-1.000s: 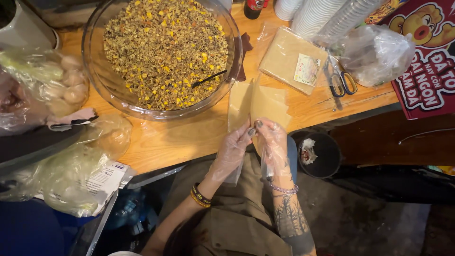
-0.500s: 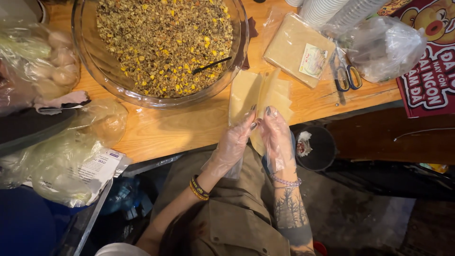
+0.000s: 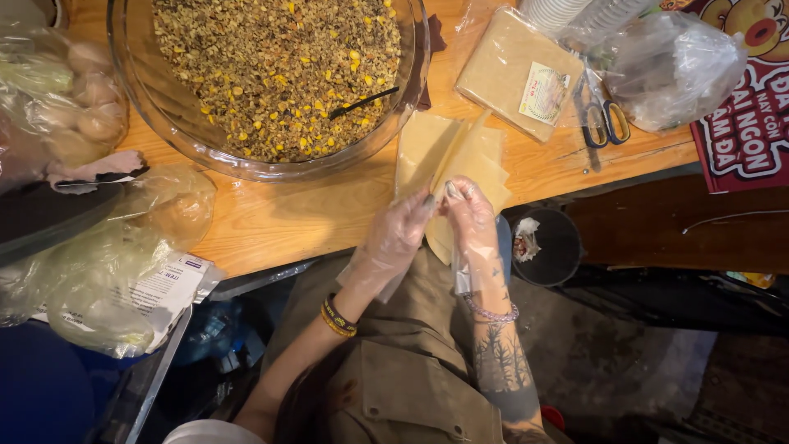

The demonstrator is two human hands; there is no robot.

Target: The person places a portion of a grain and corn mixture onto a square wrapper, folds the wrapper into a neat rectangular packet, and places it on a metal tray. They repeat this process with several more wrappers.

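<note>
- Wood makes up the surface [image 3: 288,222] in front of me, a warm orange plank that runs from left to right and carries nearly everything in view.
- At its far side stands a wide glass bowl [image 3: 156,123] full of a crumbly brown and yellow filling [image 3: 271,66], with a dark utensil handle [image 3: 362,102] lying in the mix.
- To my left lie clear plastic bags [image 3: 99,271] holding pale greens, and further back another bag with round pale lumps [image 3: 82,99].
- To my right sit a sealed pack of wrappers [image 3: 505,70], a crumpled clear bag [image 3: 670,70] and scissors [image 3: 598,119] with coloured handles between them.
- Below the edge of the surface stands a small dark bin [image 3: 559,247] with scraps inside.
- A loose stack of thin pale wrapper sheets [image 3: 477,160] lies at the near edge of the surface, just in front of the bowl.
- My left hand [image 3: 396,234] and my right hand [image 3: 472,218], both in thin clear gloves, meet at the near side of that stack.
- Both hands pinch with fingertips at the top sheet, which lifts in a fold between them.
</note>
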